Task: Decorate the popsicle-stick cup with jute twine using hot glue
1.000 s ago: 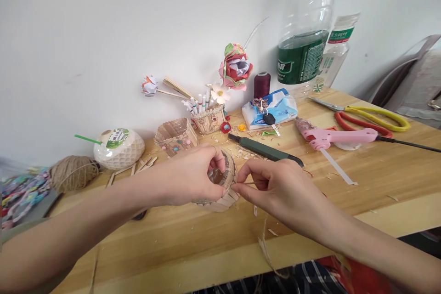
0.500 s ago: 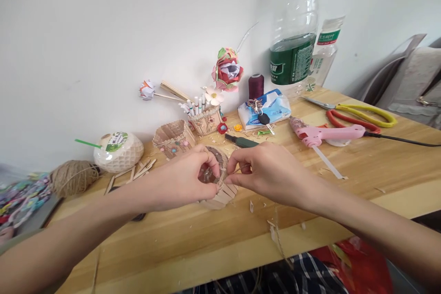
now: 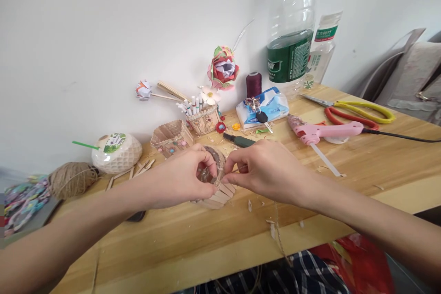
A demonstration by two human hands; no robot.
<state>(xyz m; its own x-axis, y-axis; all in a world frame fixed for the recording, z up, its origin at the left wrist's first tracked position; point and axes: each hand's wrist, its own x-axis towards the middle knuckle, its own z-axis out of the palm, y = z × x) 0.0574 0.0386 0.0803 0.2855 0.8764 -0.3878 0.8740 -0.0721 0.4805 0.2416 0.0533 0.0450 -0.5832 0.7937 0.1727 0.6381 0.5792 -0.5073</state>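
Observation:
A small round container (image 3: 217, 198) clad in flat wooden sticks stands on the table between my hands, with braided twine (image 3: 221, 161) along its rim. My left hand (image 3: 188, 175) pinches the near rim, thumb outside and fingers over the opening. Close beside it, my right hand (image 3: 263, 172) has thumb and forefinger closed on the twine at the rim's right side. A loose length of twine (image 3: 278, 234) hangs over the table's front edge below my right hand. Part of the container is hidden behind my left hand.
Behind stand a stick basket (image 3: 170, 135) and a marker holder (image 3: 205, 119). A green-handled cutter (image 3: 241, 141) lies past my right hand. On the right are a pink glue gun (image 3: 320, 132), scissors (image 3: 358, 110) and a large bottle (image 3: 291, 50). A twine ball (image 3: 73, 179) sits left.
The whole view has shifted slightly. Both hands keep their pinch at the container's rim, with only tiny finger movement.

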